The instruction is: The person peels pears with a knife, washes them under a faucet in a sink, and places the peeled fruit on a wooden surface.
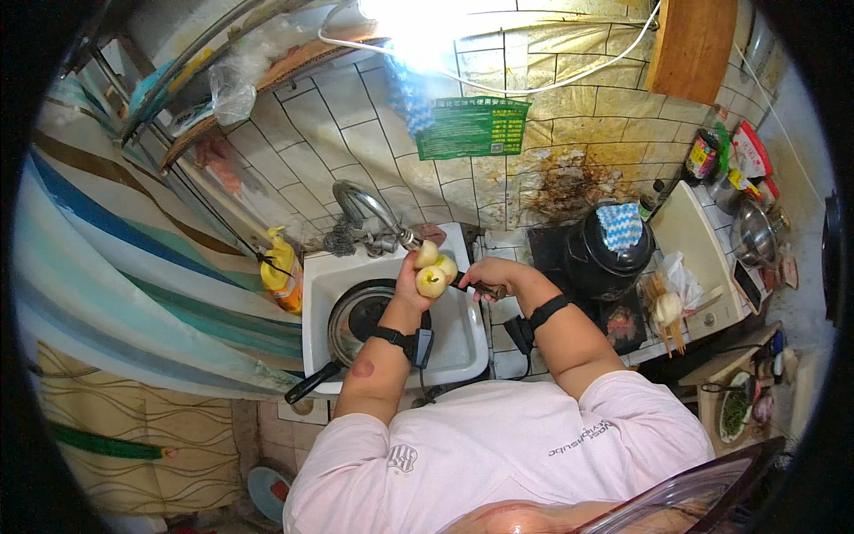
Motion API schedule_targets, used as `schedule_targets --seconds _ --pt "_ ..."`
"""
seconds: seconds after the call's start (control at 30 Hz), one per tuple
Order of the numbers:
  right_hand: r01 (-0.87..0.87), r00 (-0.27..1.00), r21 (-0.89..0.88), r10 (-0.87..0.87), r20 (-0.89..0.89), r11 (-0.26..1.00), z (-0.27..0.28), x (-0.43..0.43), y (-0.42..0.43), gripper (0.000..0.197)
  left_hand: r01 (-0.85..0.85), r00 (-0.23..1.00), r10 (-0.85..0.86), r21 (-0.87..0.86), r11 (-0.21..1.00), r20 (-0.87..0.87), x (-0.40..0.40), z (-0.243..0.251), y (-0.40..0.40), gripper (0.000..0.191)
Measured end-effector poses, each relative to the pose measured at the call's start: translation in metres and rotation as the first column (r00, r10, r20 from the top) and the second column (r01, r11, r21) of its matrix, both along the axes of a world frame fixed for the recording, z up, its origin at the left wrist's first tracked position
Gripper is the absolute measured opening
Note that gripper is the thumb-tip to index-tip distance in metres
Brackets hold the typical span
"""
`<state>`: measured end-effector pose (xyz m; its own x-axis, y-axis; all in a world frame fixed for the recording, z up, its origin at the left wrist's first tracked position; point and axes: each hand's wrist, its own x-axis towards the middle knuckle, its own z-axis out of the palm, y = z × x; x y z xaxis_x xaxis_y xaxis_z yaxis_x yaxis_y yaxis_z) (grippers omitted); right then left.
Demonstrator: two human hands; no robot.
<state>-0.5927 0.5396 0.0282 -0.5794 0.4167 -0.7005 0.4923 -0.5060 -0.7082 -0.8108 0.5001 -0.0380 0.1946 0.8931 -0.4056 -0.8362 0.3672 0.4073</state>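
Over the white sink (477, 334), my left hand (413, 287) cradles three pale, round vegetables that look like peeled onions (431, 282), just under the tip of the chrome faucet (360, 190). My right hand (494, 274) grips a knife (490, 290) by its dark handle. Its blade is mostly hidden near the vegetables. Below my left forearm, inside the basin, lies a frying pan (310, 384) with a glass lid (340, 327) in it. Whether water is running from the faucet cannot be made out.
A yellow bottle (281, 274) stands left of the sink, beside a striped curtain (167, 267). To the right, a black pot (604, 260) with a blue-and-white cloth sits on the stove. Beyond it are another pale onion (667, 310), chopsticks, a phone (747, 287) and a metal bowl (754, 233).
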Motion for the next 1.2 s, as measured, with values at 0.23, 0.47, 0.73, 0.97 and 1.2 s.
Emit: schedule_targets --seconds 0.23,0.47,0.73,0.97,1.2 --pt "0.038 0.998 -0.018 -0.039 -0.047 0.999 -0.002 -0.006 0.002 0.027 -0.074 0.996 0.071 -0.043 0.996 -0.057 -0.007 0.013 -0.006 0.05" --pt "0.045 0.995 -0.046 -0.049 -0.088 0.998 0.005 -0.019 0.002 0.028 -0.175 0.983 0.179 -0.09 0.98 0.031 -0.014 0.004 0.006 0.046" --pt "0.02 1.0 -0.06 -0.021 -0.021 0.998 -0.002 -0.014 0.003 0.03 -0.258 0.959 0.263 -0.055 0.964 0.105 0.005 -0.002 0.031 0.044" --pt "0.011 0.998 -0.043 -0.014 -0.057 0.999 -0.002 -0.012 0.0 0.031 -0.121 0.935 0.022 0.261 0.958 0.354 -0.003 -0.021 0.06 0.03" --pt "0.024 0.996 -0.047 -0.028 -0.089 0.999 0.002 -0.004 -0.001 0.031 -0.153 0.965 0.127 0.1 0.983 0.229 0.014 -0.03 0.062 0.041"
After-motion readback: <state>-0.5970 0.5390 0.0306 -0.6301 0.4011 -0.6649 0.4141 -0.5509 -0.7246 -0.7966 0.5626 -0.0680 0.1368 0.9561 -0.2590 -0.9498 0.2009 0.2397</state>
